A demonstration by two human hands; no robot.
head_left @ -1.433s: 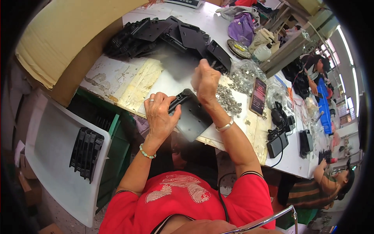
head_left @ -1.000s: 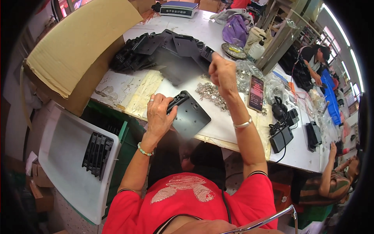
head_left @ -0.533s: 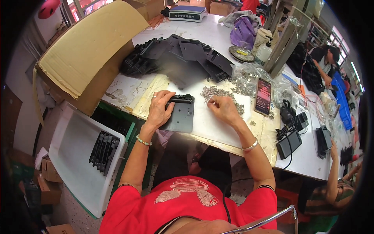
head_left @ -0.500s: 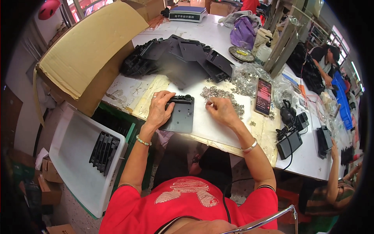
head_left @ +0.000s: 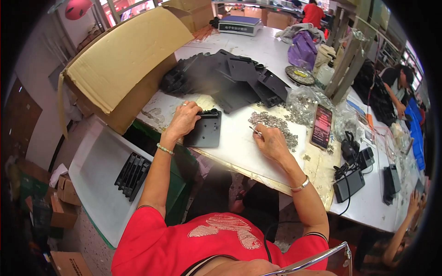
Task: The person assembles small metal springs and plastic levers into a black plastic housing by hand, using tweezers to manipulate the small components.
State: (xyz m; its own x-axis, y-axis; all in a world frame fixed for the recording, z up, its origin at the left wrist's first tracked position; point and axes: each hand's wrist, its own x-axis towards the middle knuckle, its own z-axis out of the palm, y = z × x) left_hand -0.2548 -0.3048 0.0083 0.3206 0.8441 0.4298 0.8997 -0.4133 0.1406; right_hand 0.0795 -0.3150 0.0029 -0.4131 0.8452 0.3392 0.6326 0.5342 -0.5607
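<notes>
A black rectangular plastic panel (head_left: 205, 134) lies flat at the bench's near edge, with small raised posts and a rounded knob along its far side. My left hand (head_left: 185, 118) is closed on the panel's far left corner, fingers over the edge. To the right, my right hand (head_left: 272, 142) pinches a thin pointed metal tool (head_left: 254, 131), whose tip points left; its exact kind is too small to tell. Just beyond this hand a heap of small metal pieces (head_left: 276, 123) is spread on a white sheet (head_left: 235, 134).
Black plastic parts (head_left: 230, 76) are piled behind the panel, beside an open cardboard box (head_left: 124, 64). A phone (head_left: 322, 126), clear plastic bags (head_left: 304, 99) and a black power adapter (head_left: 348, 185) sit rightward. Below left stands a white bin (head_left: 92, 161) holding black parts.
The whole view has shifted. My left hand and the panel have moved left, away from the metal pieces. My right hand has drawn back toward me, and the thin tool now shows in it.
</notes>
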